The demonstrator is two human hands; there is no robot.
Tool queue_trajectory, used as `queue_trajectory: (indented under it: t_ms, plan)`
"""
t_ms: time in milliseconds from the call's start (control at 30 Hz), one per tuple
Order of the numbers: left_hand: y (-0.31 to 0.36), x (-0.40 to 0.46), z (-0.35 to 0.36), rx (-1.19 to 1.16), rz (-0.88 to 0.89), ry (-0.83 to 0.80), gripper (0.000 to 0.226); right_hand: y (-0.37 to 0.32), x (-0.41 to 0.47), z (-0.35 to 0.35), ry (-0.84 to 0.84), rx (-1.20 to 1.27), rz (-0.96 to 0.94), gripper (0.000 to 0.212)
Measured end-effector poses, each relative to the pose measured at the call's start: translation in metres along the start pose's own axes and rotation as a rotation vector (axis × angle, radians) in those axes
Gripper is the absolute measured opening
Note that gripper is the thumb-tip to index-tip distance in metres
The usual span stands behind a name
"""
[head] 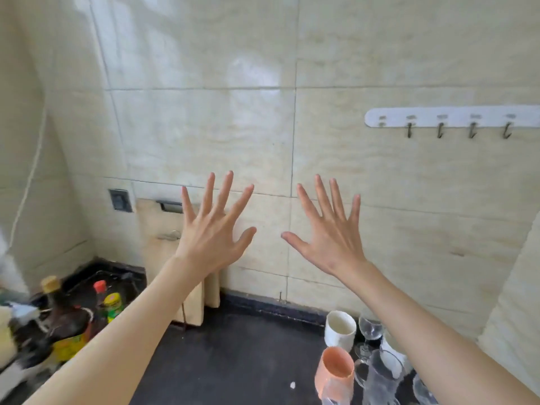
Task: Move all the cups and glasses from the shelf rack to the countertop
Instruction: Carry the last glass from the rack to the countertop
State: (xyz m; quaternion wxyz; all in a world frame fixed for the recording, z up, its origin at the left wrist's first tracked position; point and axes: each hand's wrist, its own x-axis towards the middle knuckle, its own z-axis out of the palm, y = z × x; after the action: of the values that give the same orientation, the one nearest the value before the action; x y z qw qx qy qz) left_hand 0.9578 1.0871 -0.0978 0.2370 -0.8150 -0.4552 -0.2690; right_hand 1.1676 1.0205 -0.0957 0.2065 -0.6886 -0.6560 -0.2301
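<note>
Both hands raised, left hand (211,232) and right hand (330,232) spread wide, holding nothing. White cup (340,328), orange cup (334,371), wine glass (370,331) upright on dark bench (233,361), contents not visible

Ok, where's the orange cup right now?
In the head view the orange cup stands low and right of centre on the dark countertop, just in front of the white cup, with clear glasses on its right.

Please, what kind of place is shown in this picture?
Most likely a home kitchen. A dark countertop meets a tiled wall; sauce bottles stand at the left, cups and glasses at the right, and a hook rail hangs on the wall.
</note>
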Motion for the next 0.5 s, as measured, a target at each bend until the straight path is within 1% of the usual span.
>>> queue_trajectory:
  t_ms: [100,200,333,500]
  plan:
    - [-0.034,-0.049,-0.038,0.089,-0.144,-0.025,0.072,-0.046,0.004,-0.002,0.032,0.075,-0.180,0.087]
    - [-0.061,-0.108,-0.080,0.174,-0.291,-0.085,0.072,-0.103,-0.004,-0.006,0.032,0.189,-0.328,0.085]
    - [-0.099,-0.190,-0.151,0.333,-0.499,-0.109,0.072,-0.195,-0.027,-0.024,0.019,0.358,-0.509,0.087]
    - [-0.135,-0.302,-0.248,0.514,-0.726,-0.119,0.072,-0.316,-0.071,-0.066,0.083,0.519,-0.753,0.086]
